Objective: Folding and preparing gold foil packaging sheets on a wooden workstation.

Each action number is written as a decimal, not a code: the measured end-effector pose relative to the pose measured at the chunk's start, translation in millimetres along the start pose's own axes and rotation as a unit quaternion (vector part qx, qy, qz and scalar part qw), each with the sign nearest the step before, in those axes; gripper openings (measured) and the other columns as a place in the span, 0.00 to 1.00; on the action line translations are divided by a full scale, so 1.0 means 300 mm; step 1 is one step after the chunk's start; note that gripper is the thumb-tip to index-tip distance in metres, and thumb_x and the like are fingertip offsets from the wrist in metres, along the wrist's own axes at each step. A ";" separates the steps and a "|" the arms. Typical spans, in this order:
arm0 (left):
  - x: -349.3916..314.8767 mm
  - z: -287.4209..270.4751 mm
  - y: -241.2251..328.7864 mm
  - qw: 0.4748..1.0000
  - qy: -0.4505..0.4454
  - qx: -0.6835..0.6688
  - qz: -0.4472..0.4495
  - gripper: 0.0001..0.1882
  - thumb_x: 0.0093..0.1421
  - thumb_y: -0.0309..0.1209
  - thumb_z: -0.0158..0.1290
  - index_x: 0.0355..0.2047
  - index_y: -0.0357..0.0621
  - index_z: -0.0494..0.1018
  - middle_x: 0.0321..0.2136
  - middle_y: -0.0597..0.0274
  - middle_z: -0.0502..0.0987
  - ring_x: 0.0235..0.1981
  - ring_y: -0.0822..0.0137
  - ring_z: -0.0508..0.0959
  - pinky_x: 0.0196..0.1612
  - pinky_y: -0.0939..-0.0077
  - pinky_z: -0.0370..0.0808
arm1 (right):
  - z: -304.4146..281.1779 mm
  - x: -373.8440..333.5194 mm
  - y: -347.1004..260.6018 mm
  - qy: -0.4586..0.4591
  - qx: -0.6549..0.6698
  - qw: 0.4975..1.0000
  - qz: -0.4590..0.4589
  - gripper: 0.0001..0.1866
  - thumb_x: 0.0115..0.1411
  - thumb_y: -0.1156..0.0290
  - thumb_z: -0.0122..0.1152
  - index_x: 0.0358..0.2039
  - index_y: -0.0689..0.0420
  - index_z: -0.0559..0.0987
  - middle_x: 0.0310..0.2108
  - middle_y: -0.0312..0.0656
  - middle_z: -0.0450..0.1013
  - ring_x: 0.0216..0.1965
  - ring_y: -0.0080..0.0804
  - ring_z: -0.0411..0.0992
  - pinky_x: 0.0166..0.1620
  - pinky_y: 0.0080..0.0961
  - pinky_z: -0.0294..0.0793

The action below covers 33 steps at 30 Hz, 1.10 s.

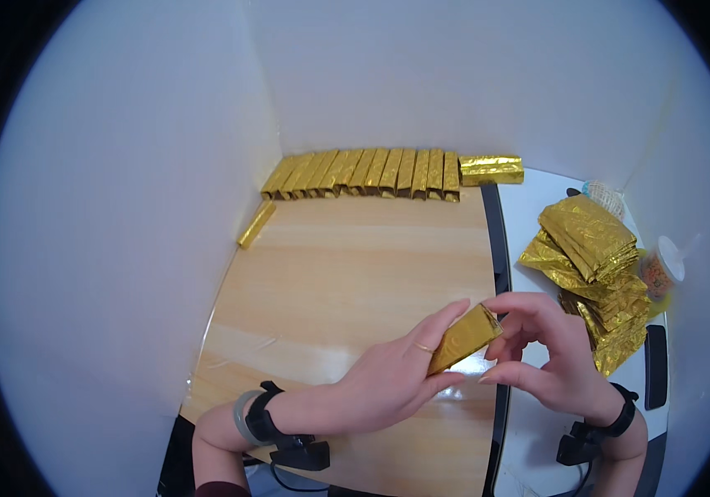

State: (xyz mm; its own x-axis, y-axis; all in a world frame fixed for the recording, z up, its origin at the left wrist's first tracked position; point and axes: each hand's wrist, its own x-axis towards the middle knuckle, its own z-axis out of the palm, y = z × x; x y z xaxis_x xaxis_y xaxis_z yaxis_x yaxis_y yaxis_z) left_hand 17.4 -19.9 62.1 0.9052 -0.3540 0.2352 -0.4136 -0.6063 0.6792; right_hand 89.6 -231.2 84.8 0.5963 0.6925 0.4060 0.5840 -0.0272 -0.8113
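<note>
Over the tabletop (pixel 346 282), the left hand (pixel 388 373) is clasping a gold box (pixel 464 340), its long axis slanting up-right toward the loosely parted right hand (pixel 555 352).

Enclosed work booth: pale walls (pixel 438 74) hemming wood-grain tabletop (pixel 355 265), white surface (pixel 529 439) alongside.

Head view: left fisheye of a pair on my head, looking down and forward
Counter (pixel 346 282): seen from above, edges bowed
Fingers (pixel 533 305): close up, below middle, right of centre
Forearms (pixel 221 437): cut by the lower edge
White walls (pixel 123 207): farther off, across top and both sides
</note>
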 end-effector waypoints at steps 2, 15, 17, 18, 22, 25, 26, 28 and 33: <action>-0.007 -0.003 0.013 0.999 0.000 -0.041 0.005 0.36 0.63 0.36 0.53 0.65 0.43 0.46 0.51 0.43 0.67 0.44 0.43 0.75 0.43 0.58 0.73 | 0.005 -0.007 -0.004 0.023 -0.036 0.998 -0.039 0.30 0.51 0.68 0.73 0.53 0.57 0.69 0.25 0.33 0.72 0.22 0.17 0.70 0.26 0.13 0.71; -0.021 -0.026 0.036 0.958 0.122 -0.241 0.092 0.25 0.58 0.27 0.58 0.56 0.45 0.65 0.41 0.57 0.67 0.42 0.67 0.71 0.43 0.72 0.72 | 0.000 -0.027 -0.037 0.059 0.000 0.997 -0.056 0.20 0.51 0.74 0.72 0.42 0.61 0.72 0.31 0.39 0.77 0.28 0.23 0.78 0.32 0.17 0.79; -0.022 -0.044 0.036 0.955 0.164 -0.211 0.128 0.24 0.57 0.26 0.60 0.54 0.45 0.68 0.41 0.57 0.67 0.41 0.68 0.72 0.42 0.73 0.72 | 0.001 -0.025 -0.043 0.045 -0.028 0.996 -0.076 0.20 0.50 0.73 0.73 0.40 0.61 0.72 0.29 0.39 0.78 0.27 0.23 0.78 0.30 0.17 0.78; -0.016 -0.065 0.034 0.962 0.157 -0.135 0.178 0.22 0.56 0.25 0.61 0.51 0.45 0.70 0.41 0.57 0.67 0.40 0.67 0.72 0.42 0.73 0.73 | -0.001 -0.025 -0.048 0.043 -0.027 0.996 -0.075 0.20 0.50 0.73 0.73 0.40 0.61 0.72 0.29 0.39 0.78 0.27 0.23 0.78 0.30 0.17 0.78; -0.013 -0.094 0.037 0.972 0.112 -0.083 0.187 0.15 0.52 0.23 0.64 0.40 0.45 0.76 0.40 0.59 0.69 0.41 0.65 0.74 0.41 0.74 0.74 | -0.011 -0.025 -0.071 0.011 -0.063 0.993 -0.102 0.16 0.50 0.71 0.73 0.36 0.59 0.76 0.27 0.38 0.78 0.25 0.24 0.78 0.28 0.18 0.77; -0.002 -0.111 0.035 0.971 0.076 -0.123 0.192 0.10 0.52 0.23 0.63 0.36 0.44 0.78 0.41 0.58 0.69 0.39 0.65 0.74 0.41 0.74 0.74 | -0.015 -0.032 -0.077 -0.004 -0.073 0.992 -0.098 0.14 0.50 0.70 0.73 0.35 0.57 0.79 0.27 0.37 0.78 0.24 0.25 0.77 0.28 0.19 0.76; -0.001 -0.118 0.032 0.971 0.076 -0.125 0.189 0.10 0.52 0.23 0.63 0.36 0.44 0.78 0.41 0.58 0.69 0.39 0.65 0.74 0.41 0.74 0.74 | -0.016 -0.033 -0.077 -0.010 -0.078 0.992 -0.097 0.13 0.49 0.70 0.73 0.35 0.56 0.80 0.27 0.37 0.77 0.24 0.26 0.77 0.28 0.19 0.76; 0.000 -0.132 0.025 0.972 0.041 -0.156 0.172 0.08 0.53 0.22 0.62 0.34 0.45 0.78 0.40 0.58 0.68 0.41 0.65 0.73 0.42 0.73 0.74 | -0.017 -0.028 -0.086 -0.030 -0.093 0.991 -0.094 0.13 0.49 0.70 0.73 0.35 0.55 0.80 0.27 0.37 0.77 0.24 0.27 0.77 0.28 0.20 0.76; 0.002 -0.151 0.037 0.962 -0.010 -0.224 0.155 0.05 0.55 0.24 0.61 0.33 0.46 0.78 0.40 0.60 0.67 0.42 0.67 0.70 0.45 0.73 0.72 | -0.027 -0.015 -0.101 -0.077 -0.117 0.985 -0.105 0.11 0.50 0.70 0.71 0.34 0.54 0.81 0.28 0.36 0.77 0.28 0.29 0.77 0.29 0.22 0.76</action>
State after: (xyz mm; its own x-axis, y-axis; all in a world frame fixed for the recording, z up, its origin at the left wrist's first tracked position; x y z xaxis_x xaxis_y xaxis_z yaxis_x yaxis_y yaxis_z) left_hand 17.6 5.4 101.2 0.7412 -0.4847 0.4644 -0.5759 -0.1037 0.8109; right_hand 73.7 -239.3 111.1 0.3688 0.8010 0.4715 0.8070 -0.0242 -0.5901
